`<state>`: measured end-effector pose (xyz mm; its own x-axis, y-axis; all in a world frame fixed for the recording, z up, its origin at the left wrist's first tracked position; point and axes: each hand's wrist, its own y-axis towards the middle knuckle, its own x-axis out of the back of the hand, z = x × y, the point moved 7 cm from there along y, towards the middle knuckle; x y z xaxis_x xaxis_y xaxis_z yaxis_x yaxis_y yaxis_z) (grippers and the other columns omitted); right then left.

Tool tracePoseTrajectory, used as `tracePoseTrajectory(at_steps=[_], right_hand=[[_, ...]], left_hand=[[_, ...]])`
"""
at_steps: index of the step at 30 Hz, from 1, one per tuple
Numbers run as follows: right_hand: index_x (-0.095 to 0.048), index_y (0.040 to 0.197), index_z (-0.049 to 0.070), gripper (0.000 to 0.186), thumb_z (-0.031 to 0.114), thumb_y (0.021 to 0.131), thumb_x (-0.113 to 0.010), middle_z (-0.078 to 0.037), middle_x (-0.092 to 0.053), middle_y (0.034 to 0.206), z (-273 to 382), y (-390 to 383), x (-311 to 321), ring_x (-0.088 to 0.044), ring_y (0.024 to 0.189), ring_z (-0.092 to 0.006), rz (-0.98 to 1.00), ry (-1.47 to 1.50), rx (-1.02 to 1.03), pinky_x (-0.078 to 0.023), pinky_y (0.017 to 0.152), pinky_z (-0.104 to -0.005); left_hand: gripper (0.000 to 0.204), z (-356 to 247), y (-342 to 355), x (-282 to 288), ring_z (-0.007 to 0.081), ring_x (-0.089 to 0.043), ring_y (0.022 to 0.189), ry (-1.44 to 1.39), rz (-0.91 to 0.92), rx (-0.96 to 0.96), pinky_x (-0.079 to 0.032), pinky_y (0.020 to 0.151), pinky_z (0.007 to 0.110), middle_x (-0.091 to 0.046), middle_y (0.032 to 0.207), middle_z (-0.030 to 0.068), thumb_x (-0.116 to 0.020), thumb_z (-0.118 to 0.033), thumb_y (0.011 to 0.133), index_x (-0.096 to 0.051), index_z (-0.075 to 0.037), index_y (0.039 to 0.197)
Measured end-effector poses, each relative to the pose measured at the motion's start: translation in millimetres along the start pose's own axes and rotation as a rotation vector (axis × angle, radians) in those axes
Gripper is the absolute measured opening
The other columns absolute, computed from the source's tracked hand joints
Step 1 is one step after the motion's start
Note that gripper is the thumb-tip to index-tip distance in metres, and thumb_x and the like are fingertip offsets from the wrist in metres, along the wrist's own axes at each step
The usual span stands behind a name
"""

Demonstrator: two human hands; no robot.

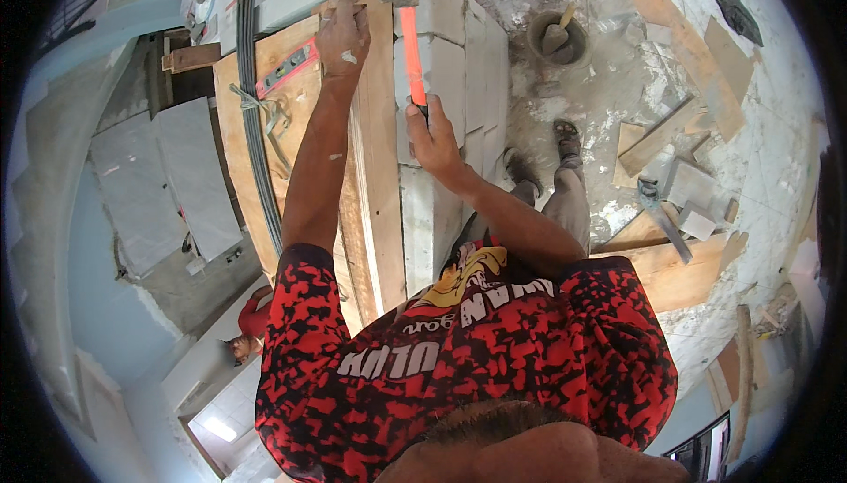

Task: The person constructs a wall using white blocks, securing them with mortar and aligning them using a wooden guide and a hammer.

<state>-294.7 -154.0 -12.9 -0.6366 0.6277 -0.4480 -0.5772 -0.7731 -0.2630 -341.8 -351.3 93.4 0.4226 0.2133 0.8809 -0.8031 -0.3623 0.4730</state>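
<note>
My right hand (434,143) grips the black end of a hammer (412,55) with a bright orange handle. Its grey head, blurred, lies at the far end near the top of the block wall (441,64). Farther forward, my left hand (342,40) has its fingers bent around a small brown piece of wood (351,0), partly covered by the fingers. Below that hand is a wooden panel (304,121) standing along the pale blocks. A pink-edged spirit level (287,68) lies on the panel, just left of my left wrist.
A bundle of grey rods (251,130) tied with cord lies along the panel. To the right, a round bucket (558,37) holds a trowel (557,36). Planks (657,139), block offcuts (697,221) and a handsaw (663,218) litter the floor. Another person (251,317) in red is at lower left.
</note>
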Motion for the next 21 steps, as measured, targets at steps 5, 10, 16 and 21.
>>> tracePoseTrajectory(at_steps=[5,10,16,21], right_hand=[[-0.044,0.106,0.007,0.025,0.032,0.101,-0.046,0.002,-0.042,0.066,-11,8,-4,-0.040,0.049,-0.0069,-0.015,0.070,-0.053,-0.039,0.042,-0.0260],[-0.044,0.104,0.007,0.023,0.030,0.101,-0.047,0.002,-0.041,0.065,-1,-5,9,-0.040,0.048,-0.0070,-0.027,0.128,-0.143,-0.039,0.041,-0.0270],[-0.045,0.106,0.007,0.023,0.029,0.101,-0.048,0.001,-0.042,0.064,-3,6,11,-0.043,0.047,-0.0078,-0.055,0.156,-0.161,-0.040,0.041,-0.0274],[-0.047,0.107,0.007,0.022,0.028,0.100,-0.049,-0.001,-0.047,0.065,-7,13,-5,-0.045,0.049,-0.0075,-0.121,-0.014,0.038,-0.040,0.045,-0.0272]], left_hand=[[0.019,-1,2,-3,0.0313,-0.061,0.078,-0.016,0.015,0.016,-0.049,0.072,0.042,-0.069,0.083,0.0086,-0.063,-0.014,0.085,-0.062,-0.013,0.103],[0.014,-4,12,-9,0.0272,-0.059,0.086,0.065,0.130,-0.171,-0.041,0.076,0.043,-0.070,0.083,0.0046,-0.064,-0.020,0.084,-0.066,-0.018,0.098],[0.009,0,26,-24,0.0250,-0.059,0.084,0.045,0.319,-0.243,-0.040,0.071,0.042,-0.070,0.082,0.0017,-0.066,-0.019,0.080,-0.068,-0.018,0.088],[0.016,-3,27,-23,0.0281,-0.060,0.076,-0.061,0.270,-0.317,-0.043,0.067,0.040,-0.070,0.077,0.0048,-0.065,-0.013,0.078,-0.063,-0.012,0.094]])
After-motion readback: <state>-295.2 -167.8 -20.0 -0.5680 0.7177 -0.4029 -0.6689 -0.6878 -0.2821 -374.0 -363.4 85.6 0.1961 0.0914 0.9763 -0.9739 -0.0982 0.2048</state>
